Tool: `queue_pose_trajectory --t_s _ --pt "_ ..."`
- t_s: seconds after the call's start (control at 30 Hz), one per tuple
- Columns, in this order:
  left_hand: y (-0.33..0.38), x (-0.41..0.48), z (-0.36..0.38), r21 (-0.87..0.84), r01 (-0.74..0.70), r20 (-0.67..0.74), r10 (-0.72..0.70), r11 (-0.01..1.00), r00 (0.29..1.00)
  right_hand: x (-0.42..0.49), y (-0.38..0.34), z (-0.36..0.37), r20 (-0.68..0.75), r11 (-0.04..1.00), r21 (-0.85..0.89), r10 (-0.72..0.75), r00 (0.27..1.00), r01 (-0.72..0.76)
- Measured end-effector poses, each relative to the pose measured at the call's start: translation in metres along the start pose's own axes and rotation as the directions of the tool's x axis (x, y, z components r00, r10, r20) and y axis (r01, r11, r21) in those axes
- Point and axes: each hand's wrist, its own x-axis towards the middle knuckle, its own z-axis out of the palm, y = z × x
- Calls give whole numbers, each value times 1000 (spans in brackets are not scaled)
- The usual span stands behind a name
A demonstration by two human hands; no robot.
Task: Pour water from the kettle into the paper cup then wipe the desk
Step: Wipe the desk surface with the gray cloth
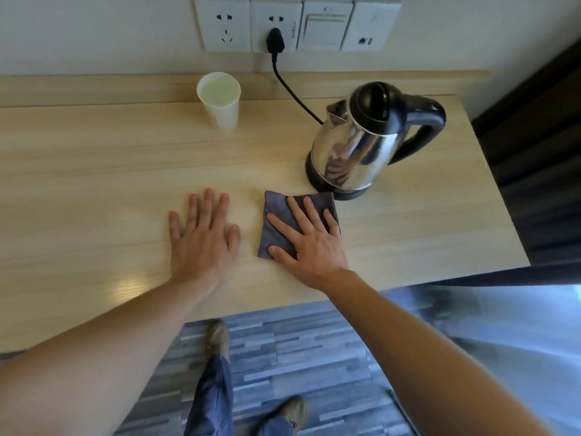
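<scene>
A white paper cup [222,105] with water in it stands near the back of the wooden desk [94,171]. A steel kettle [355,146] with a black lid and handle sits on its base at the right, upright. A folded grey cloth [276,212] lies flat on the desk just in front of the kettle. My right hand [306,239] presses flat on the cloth, fingers spread. My left hand [204,237] rests flat on the bare desk to the left of the cloth, holding nothing.
A black cord [292,92] runs from the kettle base up to a wall socket panel [295,25]. The desk's right edge [500,196] meets a dark curtain. The front edge runs just under my wrists, with grey plank floor and my feet below.
</scene>
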Motion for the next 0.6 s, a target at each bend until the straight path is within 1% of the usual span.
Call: queue_pose_trajectory --t_s 0.13,0.27,0.37,0.43,0.47,0.5,0.53,0.57,0.6 --pt "-1 -1 0 8 4 1 -4 1000 1000 -40 7 10 -31 999 45 6 1000 -5" --pt "1 1 -1 27 -1 39 0 1000 999 -76 13 24 -124 995 97 2 992 10" --pt "2 2 -6 9 16 98 -17 1000 995 -102 18 33 -172 972 234 7 985 34" --pt "16 -3 -13 -19 19 92 -17 1000 996 -116 19 28 -160 921 388 35 986 31" --pt "28 -8 -16 -28 -3 83 5 1000 997 -123 20 20 -123 868 496 75 990 -4" --pt "41 -13 -16 -38 -42 74 45 998 996 -130 22 11 -49 779 622 133 990 -74" --pt "55 -18 -15 -48 -83 73 87 995 994 -137 23 -1 58 635 756 174 983 -157" --pt "66 -21 -12 -58 -111 81 116 992 990 -142 27 -12 141 466 856 209 968 -225" --pt "75 -23 -9 -66 -123 94 129 990 987 -147 32 -22 172 341 904 263 949 -258"
